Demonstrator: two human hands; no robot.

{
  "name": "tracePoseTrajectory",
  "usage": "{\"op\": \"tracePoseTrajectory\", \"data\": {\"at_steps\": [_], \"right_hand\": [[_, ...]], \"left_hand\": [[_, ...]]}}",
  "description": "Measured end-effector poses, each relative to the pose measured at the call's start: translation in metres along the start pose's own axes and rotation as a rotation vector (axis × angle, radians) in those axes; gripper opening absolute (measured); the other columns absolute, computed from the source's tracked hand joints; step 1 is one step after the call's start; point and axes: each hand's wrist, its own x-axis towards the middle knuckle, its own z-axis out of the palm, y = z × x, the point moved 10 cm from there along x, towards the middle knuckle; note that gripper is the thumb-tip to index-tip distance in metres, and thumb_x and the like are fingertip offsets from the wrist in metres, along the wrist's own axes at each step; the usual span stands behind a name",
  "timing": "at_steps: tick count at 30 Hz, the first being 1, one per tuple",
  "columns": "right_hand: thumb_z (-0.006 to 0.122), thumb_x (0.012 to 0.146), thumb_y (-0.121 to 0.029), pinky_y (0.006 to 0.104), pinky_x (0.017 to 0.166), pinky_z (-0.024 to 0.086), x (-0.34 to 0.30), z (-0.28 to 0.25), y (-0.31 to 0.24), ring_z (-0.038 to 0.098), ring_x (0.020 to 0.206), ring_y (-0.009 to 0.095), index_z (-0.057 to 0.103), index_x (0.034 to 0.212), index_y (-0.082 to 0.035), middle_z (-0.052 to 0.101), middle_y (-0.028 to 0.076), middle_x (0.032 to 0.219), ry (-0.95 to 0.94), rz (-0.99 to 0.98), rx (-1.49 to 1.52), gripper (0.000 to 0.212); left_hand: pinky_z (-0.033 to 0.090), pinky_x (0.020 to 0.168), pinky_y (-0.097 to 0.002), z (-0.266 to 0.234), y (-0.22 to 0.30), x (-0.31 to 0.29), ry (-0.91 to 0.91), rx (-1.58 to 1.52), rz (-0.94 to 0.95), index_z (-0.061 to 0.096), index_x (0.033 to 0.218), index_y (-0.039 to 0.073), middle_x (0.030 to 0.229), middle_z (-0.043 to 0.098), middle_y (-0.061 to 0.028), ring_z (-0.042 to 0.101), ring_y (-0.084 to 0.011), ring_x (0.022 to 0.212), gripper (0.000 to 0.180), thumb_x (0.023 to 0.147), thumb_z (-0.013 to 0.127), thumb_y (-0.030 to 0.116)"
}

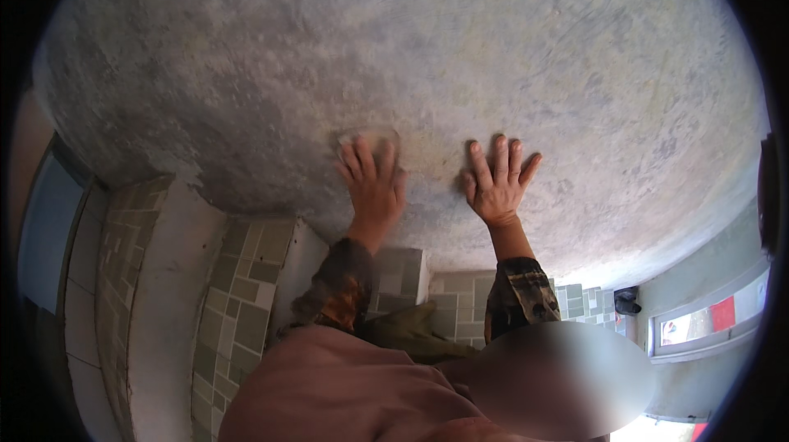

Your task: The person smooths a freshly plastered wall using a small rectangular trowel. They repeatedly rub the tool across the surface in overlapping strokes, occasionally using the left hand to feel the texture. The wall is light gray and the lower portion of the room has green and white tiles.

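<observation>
A broad mottled grey plaster wall fills the upper part of the head view. My left hand presses a thin pale sheet flat against it. Only the sheet's edge shows past the fingertips, so its kind is unclear; both hand and sheet are slightly blurred. Further right, my right hand lies on the bare plaster with its fingers spread, holding nothing. Dark patterned cuffs cover both wrists.
Green-and-white tiled steps with pale plain faces descend at the left, close to my left arm. Behind them stands a bluish panel. A window and a small dark object are at the right.
</observation>
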Motion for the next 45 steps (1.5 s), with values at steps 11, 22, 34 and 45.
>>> {"op": "tracePoseTrajectory", "data": {"at_steps": [11, 22, 34, 45], "right_hand": [[0.063, 0.083, -0.038, 0.0647, 0.113, 0.003, 0.001, -0.002, 0.000, 0.014, 0.147, 0.031, 0.041, 0.144, -0.034, 0.026, 0.009, 0.156, 0.006, -0.009, 0.019, 0.065], [0.058, 0.088, -0.037, 0.0609, 0.115, 0.002, 0.003, -0.004, 0.004, 0.015, 0.147, 0.030, 0.040, 0.145, -0.036, 0.026, 0.007, 0.156, -0.013, -0.005, 0.041, 0.059], [0.033, 0.100, -0.046, 0.0545, 0.117, -0.003, 0.037, -0.032, 0.064, 0.016, 0.146, 0.030, 0.042, 0.145, -0.028, 0.028, 0.015, 0.154, 0.150, 0.215, 0.028, 0.049], [0.036, 0.099, -0.045, 0.0558, 0.116, 0.000, 0.036, -0.034, 0.069, 0.019, 0.145, 0.030, 0.043, 0.144, -0.031, 0.028, 0.014, 0.154, 0.124, 0.202, 0.003, 0.048]], "left_hand": [[-0.012, 0.103, -0.0716, -0.008, 0.032, 0.004, 0.050, 0.102, 0.221, 0.033, 0.147, 0.013, 0.156, 0.005, -0.0283, -0.003, -0.0511, 0.142, 0.054, 0.098, 0.038, 0.033], [-0.009, 0.102, -0.0734, 0.023, 0.031, -0.016, -0.069, -0.016, 0.115, 0.035, 0.145, 0.011, 0.155, 0.012, -0.0265, 0.004, -0.0497, 0.141, 0.059, 0.095, 0.047, 0.038], [-0.002, 0.103, -0.0726, 0.063, 0.041, -0.071, -0.207, -0.012, 0.163, 0.035, 0.148, 0.027, 0.147, 0.034, -0.0132, 0.033, -0.0289, 0.132, 0.061, 0.092, 0.056, 0.040], [-0.012, 0.102, -0.0723, 0.059, 0.076, -0.073, -0.219, 0.105, 0.453, 0.039, 0.146, 0.028, 0.143, 0.040, -0.0101, 0.033, -0.0272, 0.132, 0.066, 0.084, 0.062, 0.032]]}}
